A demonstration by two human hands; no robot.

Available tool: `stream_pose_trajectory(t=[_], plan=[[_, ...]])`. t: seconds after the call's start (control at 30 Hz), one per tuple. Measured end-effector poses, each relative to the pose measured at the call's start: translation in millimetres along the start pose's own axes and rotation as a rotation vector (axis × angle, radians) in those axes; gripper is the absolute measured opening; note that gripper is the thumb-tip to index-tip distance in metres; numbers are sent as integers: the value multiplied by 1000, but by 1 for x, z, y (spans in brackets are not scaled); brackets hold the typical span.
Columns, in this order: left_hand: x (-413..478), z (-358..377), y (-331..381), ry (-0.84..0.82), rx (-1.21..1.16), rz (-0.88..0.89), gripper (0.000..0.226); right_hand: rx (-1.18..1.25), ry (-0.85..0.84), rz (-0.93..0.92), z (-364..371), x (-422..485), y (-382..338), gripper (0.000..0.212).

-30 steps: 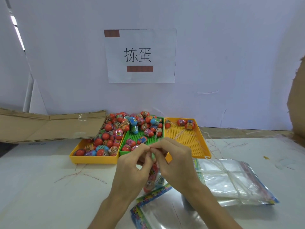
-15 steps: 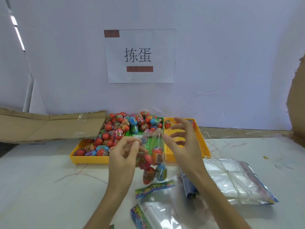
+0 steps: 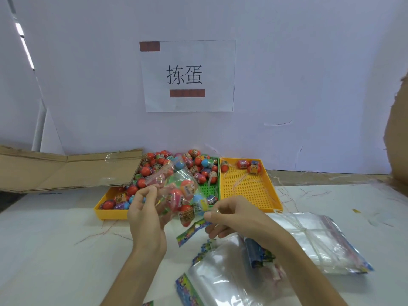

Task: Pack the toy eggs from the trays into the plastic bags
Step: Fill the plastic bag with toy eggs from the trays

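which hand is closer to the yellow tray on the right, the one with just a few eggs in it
Right. The right hand sits just in front of the yellow tray's near-left corner; the left hand is farther left, before the other trays.

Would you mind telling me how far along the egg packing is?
One filled bag is held up by the left hand and right hand. The right yellow tray is nearly emptied. Many toy eggs and empty bags remain.
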State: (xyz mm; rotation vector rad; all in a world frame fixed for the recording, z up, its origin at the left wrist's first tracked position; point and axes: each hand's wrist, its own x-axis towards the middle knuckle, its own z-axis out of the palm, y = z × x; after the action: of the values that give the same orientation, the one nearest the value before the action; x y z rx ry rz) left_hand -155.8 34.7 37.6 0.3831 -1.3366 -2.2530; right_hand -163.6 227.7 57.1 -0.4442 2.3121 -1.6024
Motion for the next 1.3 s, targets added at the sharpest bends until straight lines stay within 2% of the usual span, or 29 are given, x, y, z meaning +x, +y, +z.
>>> stream_pose_trajectory(t=[0.17,0.23,0.3,0.37,0.47,0.63,0.67,0.77,0.97,1.03,1.2,1.3], plan=[[2,-3,-4,100,126,121,18,-6,-70,-43,-12,-3,-1,11],[0,-3,-6,128,174,181,17,21,-112,-69,-17,-6,-5,12],[-4,-1,-5,107,200,221,18,-41,-134,-66,-20,-7,-2,10],[-5,0,-5,58,208,238,17,-172,-132,-61,-18,-6,3,18],[-7,0,-6,22,215,255,15,-294,7,-97,-14,-3,7,36],[-13,4,-6,-80,254,253,17,13,216,-169,-6,4,1,46],[-14,4,-6,-112,262,263,17,49,240,-173,-3,6,1,40],[-20,6,-6,-215,323,324,18,116,349,-225,7,7,-1,5],[-23,7,-6,-248,372,340,13,211,309,-291,11,2,-8,14],[-23,6,-5,-246,390,325,15,151,355,-339,13,2,-7,4],[-18,5,-6,-232,362,216,14,215,449,-358,19,4,-5,22],[-20,6,-7,-150,348,245,16,210,450,-352,26,4,-6,25]])
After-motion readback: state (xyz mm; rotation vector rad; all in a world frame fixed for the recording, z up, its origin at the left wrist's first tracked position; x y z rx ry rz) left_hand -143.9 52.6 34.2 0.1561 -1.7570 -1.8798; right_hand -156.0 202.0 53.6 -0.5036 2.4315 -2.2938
